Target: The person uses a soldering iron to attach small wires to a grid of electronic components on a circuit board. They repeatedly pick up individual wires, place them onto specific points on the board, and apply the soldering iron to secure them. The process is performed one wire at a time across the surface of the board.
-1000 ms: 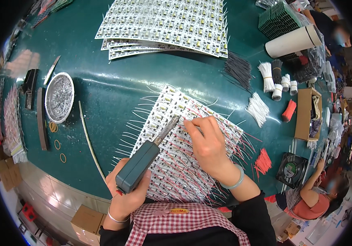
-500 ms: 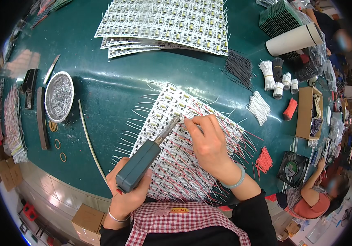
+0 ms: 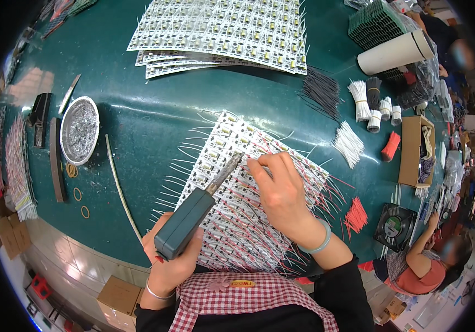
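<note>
Left hand (image 3: 172, 263) wrapped snugly round the body of the iron (image 3: 186, 221); right hand (image 3: 283, 193) half curled, thumb and forefinger drawn close together just beside the tip; from here I can't make out whether they pinch anything; iron slants over the board (image 3: 226, 209), long axis running near left to far right, tip pointing away from the worker and rightward; best, I'd judge, to steady both wrists, heat briefly, keep fingertips off the metal; farther out, red wires (image 3: 355, 217) right, dish (image 3: 81, 131) left, stack (image 3: 221, 29) beyond.
</note>
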`<state>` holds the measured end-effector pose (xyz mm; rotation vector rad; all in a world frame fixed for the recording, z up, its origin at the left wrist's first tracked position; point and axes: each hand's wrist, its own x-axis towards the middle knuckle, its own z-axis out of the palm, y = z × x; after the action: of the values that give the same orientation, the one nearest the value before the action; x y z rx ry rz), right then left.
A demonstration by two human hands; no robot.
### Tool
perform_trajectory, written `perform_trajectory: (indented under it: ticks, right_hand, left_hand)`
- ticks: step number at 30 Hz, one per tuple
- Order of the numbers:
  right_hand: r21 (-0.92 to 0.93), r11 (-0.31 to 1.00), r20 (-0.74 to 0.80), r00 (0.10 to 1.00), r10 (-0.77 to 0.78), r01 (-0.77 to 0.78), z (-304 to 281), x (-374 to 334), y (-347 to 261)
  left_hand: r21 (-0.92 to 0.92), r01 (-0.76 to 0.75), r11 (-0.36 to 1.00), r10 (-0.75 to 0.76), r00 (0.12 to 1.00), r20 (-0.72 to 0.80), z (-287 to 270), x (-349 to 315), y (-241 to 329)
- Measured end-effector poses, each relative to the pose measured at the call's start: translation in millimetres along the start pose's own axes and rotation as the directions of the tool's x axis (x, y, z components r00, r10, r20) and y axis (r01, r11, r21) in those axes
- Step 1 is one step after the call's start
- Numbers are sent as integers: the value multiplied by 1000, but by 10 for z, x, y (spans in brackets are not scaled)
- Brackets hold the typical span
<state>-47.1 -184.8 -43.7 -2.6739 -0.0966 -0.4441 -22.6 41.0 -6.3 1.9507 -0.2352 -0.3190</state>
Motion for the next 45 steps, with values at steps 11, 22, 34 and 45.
perform_trajectory:
  ticks: [11, 22, 34, 45]
  right_hand:
    - [-10, 1000, 33, 999, 4, -3, -17, 47, -17]
    - [-24, 1000, 35, 999, 11, -10, -40, 45, -11]
    - [-3, 1000, 57, 998, 24, -24, -79, 3, -5]
    - [-23, 999, 48, 999, 24, -23, -38, 11, -16]
  left_hand:
    - [69, -21, 997, 18, 998, 52, 9, 28, -23]
    - [-4, -230, 973, 176, 757, -629, -518, -76, -86]
    - [-381, 14, 925, -194, 877, -439, -540, -55, -115]
    - [-86, 58, 995, -60, 998, -16, -41, -39, 27]
